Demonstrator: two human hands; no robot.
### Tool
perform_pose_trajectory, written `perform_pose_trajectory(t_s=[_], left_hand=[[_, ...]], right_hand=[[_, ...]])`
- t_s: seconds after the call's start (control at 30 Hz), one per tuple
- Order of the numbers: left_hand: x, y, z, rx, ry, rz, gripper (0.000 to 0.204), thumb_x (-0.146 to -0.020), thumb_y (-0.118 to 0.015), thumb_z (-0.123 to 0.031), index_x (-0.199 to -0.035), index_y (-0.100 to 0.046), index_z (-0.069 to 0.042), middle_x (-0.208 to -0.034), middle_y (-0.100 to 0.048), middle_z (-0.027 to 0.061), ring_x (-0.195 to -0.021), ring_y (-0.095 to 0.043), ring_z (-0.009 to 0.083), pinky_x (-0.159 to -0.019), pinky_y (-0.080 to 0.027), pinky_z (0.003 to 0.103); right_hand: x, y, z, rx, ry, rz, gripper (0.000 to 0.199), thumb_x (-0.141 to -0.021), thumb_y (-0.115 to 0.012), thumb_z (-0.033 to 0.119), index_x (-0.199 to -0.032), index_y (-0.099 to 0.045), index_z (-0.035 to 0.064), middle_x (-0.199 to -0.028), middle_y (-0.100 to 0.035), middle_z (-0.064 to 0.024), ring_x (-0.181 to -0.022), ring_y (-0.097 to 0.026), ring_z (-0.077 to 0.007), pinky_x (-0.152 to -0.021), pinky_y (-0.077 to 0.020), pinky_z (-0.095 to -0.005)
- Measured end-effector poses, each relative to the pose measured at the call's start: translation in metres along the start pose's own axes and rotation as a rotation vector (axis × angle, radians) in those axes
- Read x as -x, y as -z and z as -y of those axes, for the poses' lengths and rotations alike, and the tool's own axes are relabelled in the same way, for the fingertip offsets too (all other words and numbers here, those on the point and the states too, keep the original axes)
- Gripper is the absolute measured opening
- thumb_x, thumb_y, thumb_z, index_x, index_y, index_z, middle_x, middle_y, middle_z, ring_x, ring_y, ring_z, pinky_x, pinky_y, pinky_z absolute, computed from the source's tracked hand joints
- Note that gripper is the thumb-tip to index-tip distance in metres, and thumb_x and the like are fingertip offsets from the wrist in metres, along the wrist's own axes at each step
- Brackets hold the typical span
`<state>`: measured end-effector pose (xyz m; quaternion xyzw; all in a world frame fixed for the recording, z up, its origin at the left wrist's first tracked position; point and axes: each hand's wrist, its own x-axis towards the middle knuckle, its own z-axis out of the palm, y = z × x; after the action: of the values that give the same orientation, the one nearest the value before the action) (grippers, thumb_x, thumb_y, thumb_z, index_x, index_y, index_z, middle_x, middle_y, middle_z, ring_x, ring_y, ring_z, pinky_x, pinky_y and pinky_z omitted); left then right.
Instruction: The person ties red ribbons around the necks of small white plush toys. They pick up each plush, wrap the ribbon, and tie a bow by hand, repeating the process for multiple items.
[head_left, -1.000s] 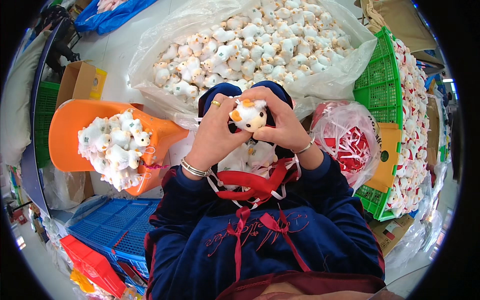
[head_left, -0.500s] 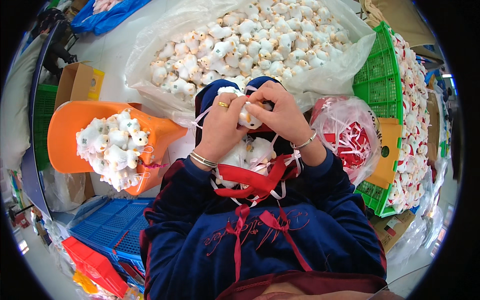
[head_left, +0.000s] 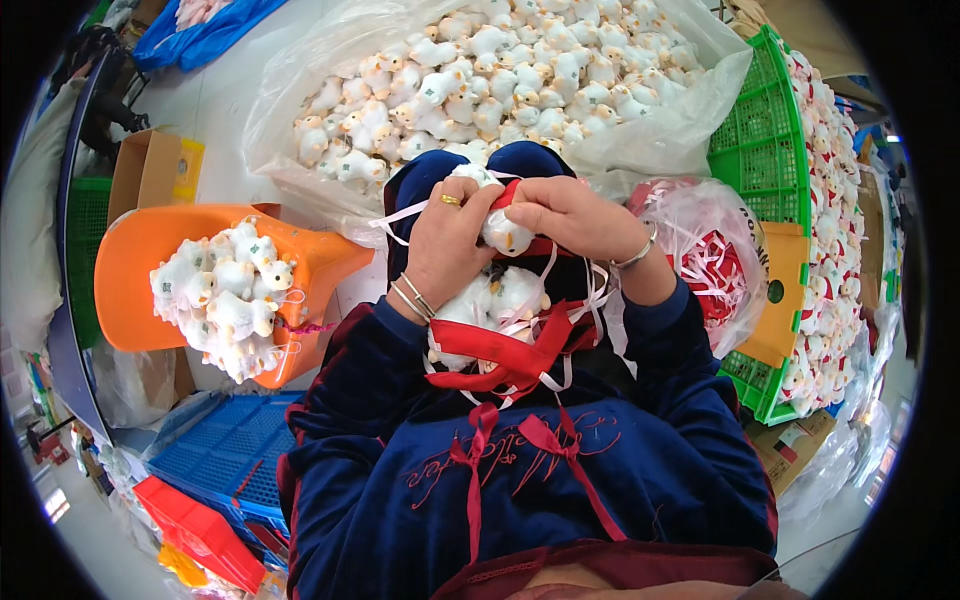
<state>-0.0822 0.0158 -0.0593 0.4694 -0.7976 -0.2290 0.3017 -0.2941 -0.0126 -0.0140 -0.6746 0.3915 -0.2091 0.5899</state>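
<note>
Both hands meet over my lap on one small white plush duck (head_left: pixel 503 232) with an orange beak. My left hand (head_left: pixel 447 238), wearing a ring and bracelets, grips its left side. From the right, my right hand (head_left: pixel 572 213) pinches a red ribbon at the toy's top. White ribbon strands (head_left: pixel 400 213) trail out from between the fingers. Under the hands, more white plush ducks (head_left: pixel 500 297) lie on my lap among red ribbons (head_left: pixel 505 350).
A big clear bag of white plush ducks (head_left: pixel 480 70) lies ahead. An orange stool (head_left: pixel 150 265) on the left carries a heap of them. A clear bag of red and white ribbons (head_left: pixel 715 265) and a green crate (head_left: pixel 765 150) stand right; blue and red crates (head_left: pixel 215 465) lower left.
The duck's face has turned down and away. Both hands have closed tighter around it and now work the ribbon at its top.
</note>
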Motion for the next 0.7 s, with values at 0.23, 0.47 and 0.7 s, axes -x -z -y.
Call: perform_pose_trajectory(t_s=[0.23,0.47,0.7], left_hand=[[-0.009,0.009,0.006,0.313,0.05,-0.077,0.044,-0.075,-0.083,-0.016,-0.115,-0.067,-0.005,-0.104,-0.06,0.0077,-0.094,-0.063,0.026,-0.081,-0.053,0.036],[-0.001,0.021,0.019,0.957,0.459,0.177,0.053,-0.085,-0.076,-0.016,-0.132,-0.06,-0.001,-0.12,-0.07,0.0074,-0.106,-0.065,0.014,-0.094,-0.053,0.033],[0.005,0.016,0.016,1.003,0.436,0.252,0.056,-0.083,-0.075,-0.015,-0.135,-0.058,-0.001,-0.12,-0.068,0.0057,-0.107,-0.065,0.0143,-0.096,-0.052,0.032]], right_hand=[[-0.011,0.025,0.037,-0.621,0.286,-0.436,0.022,-0.108,-0.05,0.018,-0.116,-0.062,0.0023,-0.104,-0.068,-0.0053,-0.06,-0.044,-0.0051,-0.057,-0.0399,-0.0193],[-0.005,0.018,0.013,-0.089,-0.022,-0.198,0.04,-0.097,-0.065,0.01,-0.136,-0.06,0.0033,-0.115,-0.064,-0.0003,-0.076,-0.051,-0.0011,-0.064,-0.0433,-0.019],[-0.024,0.014,-0.009,-0.165,0.03,-0.07,0.035,-0.098,-0.065,0.01,-0.131,-0.061,0.001,-0.097,-0.059,0.0022,-0.074,-0.048,-0.0023,-0.061,-0.0407,-0.0198]])
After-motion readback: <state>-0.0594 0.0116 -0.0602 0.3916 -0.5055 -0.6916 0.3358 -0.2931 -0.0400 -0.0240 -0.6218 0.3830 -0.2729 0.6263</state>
